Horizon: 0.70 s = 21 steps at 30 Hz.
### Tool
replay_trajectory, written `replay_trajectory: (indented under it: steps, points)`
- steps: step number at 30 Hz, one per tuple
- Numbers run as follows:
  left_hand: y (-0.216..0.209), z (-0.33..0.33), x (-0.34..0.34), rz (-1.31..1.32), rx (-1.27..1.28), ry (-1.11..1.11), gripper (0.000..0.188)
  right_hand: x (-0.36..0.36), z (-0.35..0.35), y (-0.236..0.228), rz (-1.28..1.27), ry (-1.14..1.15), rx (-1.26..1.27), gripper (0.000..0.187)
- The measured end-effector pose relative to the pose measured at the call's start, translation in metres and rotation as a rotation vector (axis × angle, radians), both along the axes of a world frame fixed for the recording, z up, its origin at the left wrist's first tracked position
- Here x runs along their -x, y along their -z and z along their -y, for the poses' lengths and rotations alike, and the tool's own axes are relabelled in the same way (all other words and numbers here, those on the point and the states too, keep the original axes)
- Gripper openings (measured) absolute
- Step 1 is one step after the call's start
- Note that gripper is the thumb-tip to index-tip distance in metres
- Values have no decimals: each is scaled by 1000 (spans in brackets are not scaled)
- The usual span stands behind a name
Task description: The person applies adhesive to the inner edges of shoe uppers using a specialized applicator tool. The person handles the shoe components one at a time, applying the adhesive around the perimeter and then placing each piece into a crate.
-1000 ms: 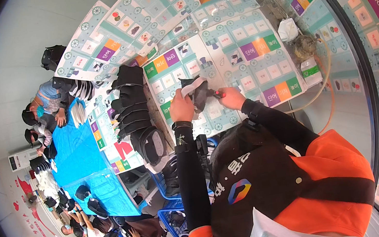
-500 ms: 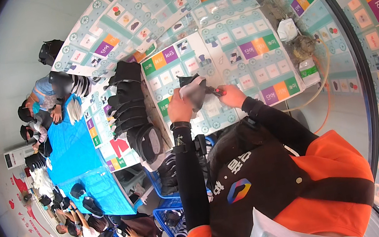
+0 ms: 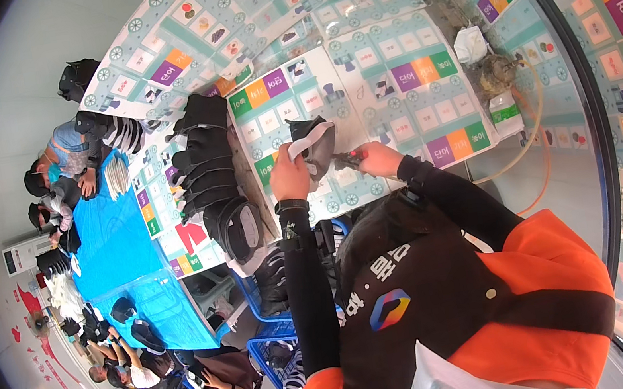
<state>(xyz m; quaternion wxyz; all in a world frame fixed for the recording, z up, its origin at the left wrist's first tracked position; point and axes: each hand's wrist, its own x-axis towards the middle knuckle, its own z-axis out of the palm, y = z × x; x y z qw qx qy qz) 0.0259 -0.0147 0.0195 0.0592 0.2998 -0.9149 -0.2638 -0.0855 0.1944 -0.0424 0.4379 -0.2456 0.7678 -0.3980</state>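
Note:
A black cap with a pale inner band (image 3: 314, 148) is held up over the table by my left hand (image 3: 290, 175), whose fingers are closed on its edge. My right hand (image 3: 382, 159) grips a small red-and-black hand tool, like snips (image 3: 350, 159). Its dark tip points at the cap, a short way to the right of it. The exact shape of the tool is too small to tell. Beneath both hands lies the table's printed, colourful covering (image 3: 418, 110).
To the left stands a row of nested black caps (image 3: 203, 158). Blue baskets (image 3: 274, 333) with dark items sit below the table edge. Beyond, people work around a blue-covered table (image 3: 113, 240). A white bag (image 3: 472, 47) and a thin hose (image 3: 539, 124) lie at the right.
The cap has turned in my left hand, showing more of its pale band. My right hand and the tool have drawn slightly away and lower.

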Motion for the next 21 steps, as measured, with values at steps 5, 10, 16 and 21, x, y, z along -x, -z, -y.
replay_trajectory:
  steps: [5, 10, 16, 21]
  points:
    - [-2, -2, 8, -7, 4, 9, 26, 0, -2, 16, -58, 114, 27, 30]
    - [15, 6, 5, -17, 36, -11, 23, -8, -2, 10, -66, 31, 42, 28]
    - [11, 3, 9, -37, 30, 15, 22, -5, -4, 9, -110, 76, -3, 30]
    - [7, 3, 15, 6, 71, 10, 24, -5, -3, 12, -170, 41, 30, 26]
